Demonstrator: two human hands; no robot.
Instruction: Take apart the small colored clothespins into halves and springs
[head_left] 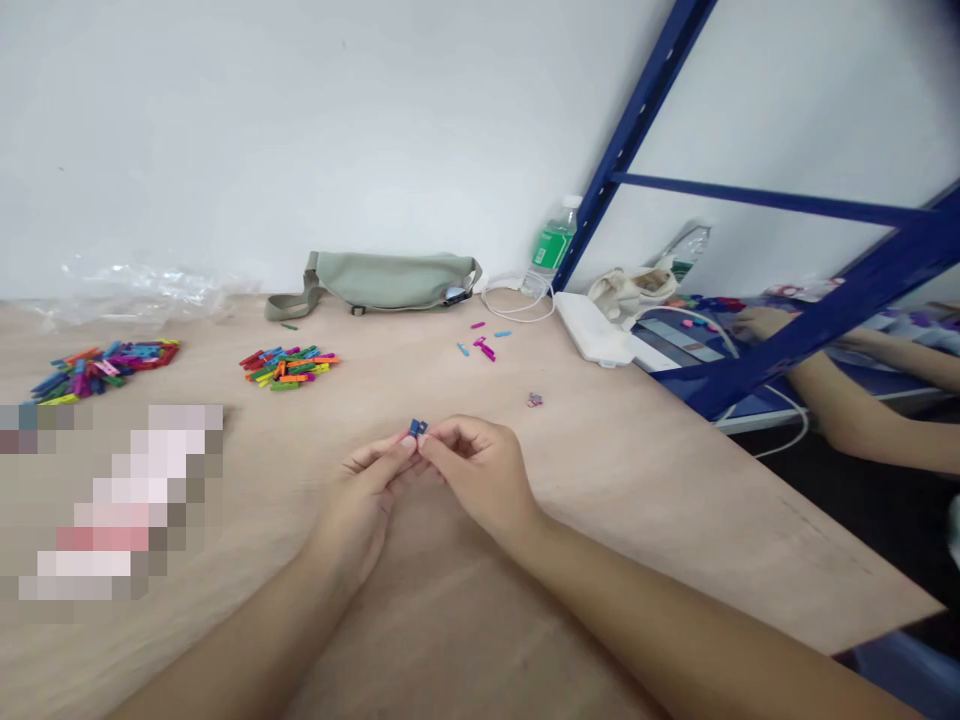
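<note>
Both hands meet at centre frame, above the table. Left hand [364, 505] and right hand [480, 470] are curled closed, their fingertips pinching a small blue clip [417, 428] between them, clear of the wooden table [660, 500]. Likely reason for the fingertip grip: the part is too small for a fuller hold. Which hand bears more of it cannot be told.

Upper left of frame: two heaps of colored clothespins [105, 370] [289, 367], set well apart from the hands. Loose colored pieces [480, 340] lie toward top centre, with one small piece [535, 400] alone nearer the hands. Nothing lies between the hands and these items.

Along the wall: clear plastic film [127, 290], a green waist bag [375, 282], a white cable [517, 305], and a water bottle [553, 240]. Upper right: a blue shelf frame [637, 140] partly blocks the view of a co-worker's arm [862, 405] and a white power bank [592, 328]. Lower left is pixelated, contents unknown.
</note>
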